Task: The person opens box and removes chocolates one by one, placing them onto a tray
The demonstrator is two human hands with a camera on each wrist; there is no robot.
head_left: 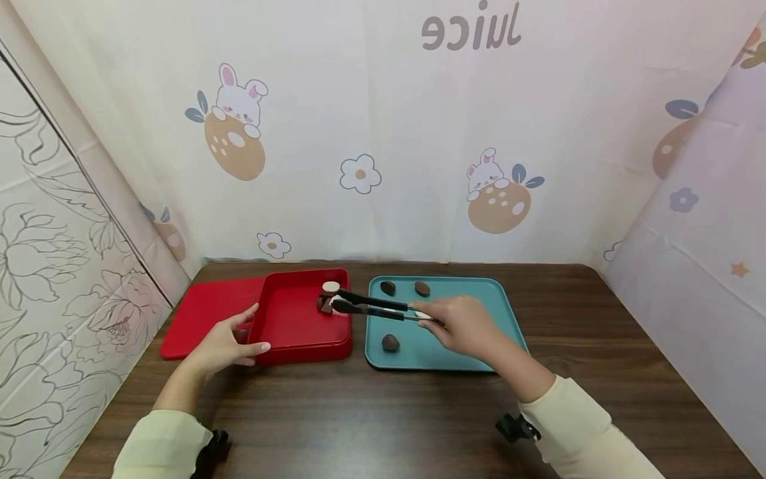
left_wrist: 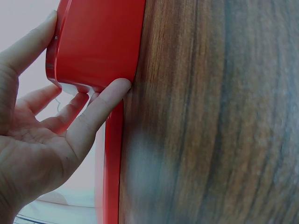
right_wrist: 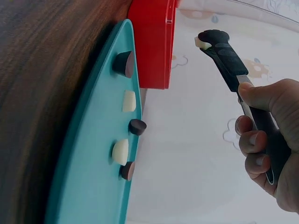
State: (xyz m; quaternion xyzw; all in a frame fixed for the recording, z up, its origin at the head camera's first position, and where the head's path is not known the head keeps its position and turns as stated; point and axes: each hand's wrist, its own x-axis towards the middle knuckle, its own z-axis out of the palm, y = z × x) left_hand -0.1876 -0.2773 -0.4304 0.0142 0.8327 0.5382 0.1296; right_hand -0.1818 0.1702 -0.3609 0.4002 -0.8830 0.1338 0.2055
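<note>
Fingers of the right hand (head_left: 463,326) curl round black tongs (head_left: 374,307), whose tips pinch a pale piece (head_left: 336,303) over the glossy red box (head_left: 299,336), centre-left; the left hand's (head_left: 224,346) relaxed fingers touch its corner.

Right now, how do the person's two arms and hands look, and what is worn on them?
Both hands are bare: the left hand and the right hand wear no gloves, and no rings show. Each forearm is covered by a pale cream long sleeve, the left sleeve and the right sleeve. A small black device sits at each wrist, the left one and the right one.
</note>
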